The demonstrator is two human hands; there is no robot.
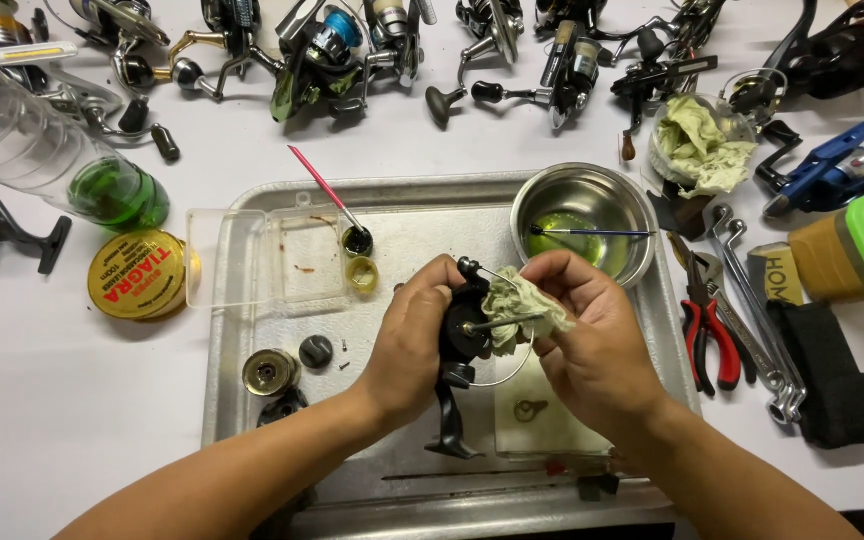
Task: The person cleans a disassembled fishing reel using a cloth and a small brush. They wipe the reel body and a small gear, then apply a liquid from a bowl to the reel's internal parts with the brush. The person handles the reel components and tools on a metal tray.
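2 bare forearms enter from the lower edge of the head view, each uncovered from the elbow region down to the wrist, with no sleeve reaching into view. The left hand [414, 335] and the right hand [592, 340] are ungloved. No ring shows on any visible finger, and no watch, band or bracelet sits on either wrist. The fingernails that can be seen are short and unpainted. Nothing else of the person, neither torso nor clothing, appears in the picture.
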